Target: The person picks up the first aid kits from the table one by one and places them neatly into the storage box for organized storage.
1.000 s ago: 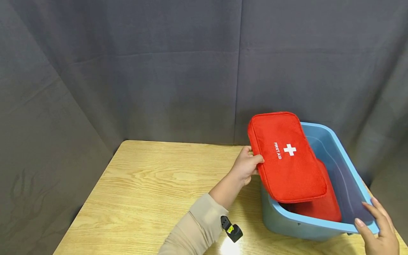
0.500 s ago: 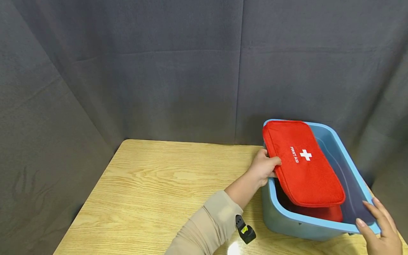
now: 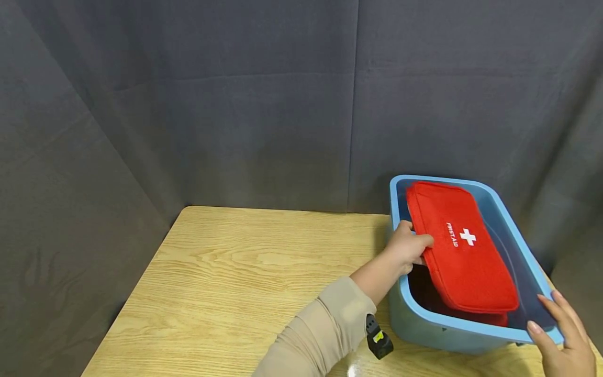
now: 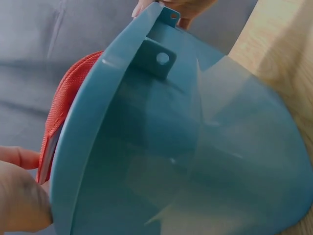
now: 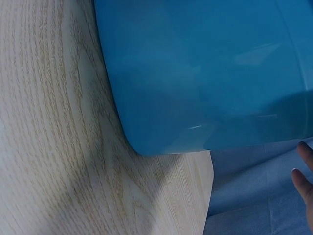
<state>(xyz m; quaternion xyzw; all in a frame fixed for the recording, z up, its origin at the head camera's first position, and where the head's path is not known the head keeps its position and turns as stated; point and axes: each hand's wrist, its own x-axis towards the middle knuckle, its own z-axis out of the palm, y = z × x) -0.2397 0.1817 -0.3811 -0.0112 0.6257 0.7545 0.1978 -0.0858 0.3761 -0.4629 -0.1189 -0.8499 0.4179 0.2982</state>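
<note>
A red first aid pouch (image 3: 464, 267) with a white cross lies tilted inside the light blue plastic bin (image 3: 452, 323). My left hand (image 3: 406, 248) pinches the pouch's left edge, thumb on top, reaching over the bin's left rim. Beneath the pouch shows part of another red item (image 3: 497, 318), mostly covered. At the bin's near right corner, my right hand (image 3: 567, 340) rests its thumb and spread fingers on the rim. In the left wrist view, a strip of the pouch (image 4: 71, 93) sticks out past the bin's rim (image 4: 98, 98), beside the left hand (image 4: 22, 198).
The bin stands at the right end of a light wood-grain table (image 3: 235, 277). Grey cloth (image 3: 264, 104) hangs behind the table and along both sides. A black strap with a buckle (image 3: 378, 336) hangs at the left sleeve.
My left hand has moved right with the first aid pouch, from above the bin's left rim down into the bin. The other red item is now mostly covered. My right hand stays at the corner.
</note>
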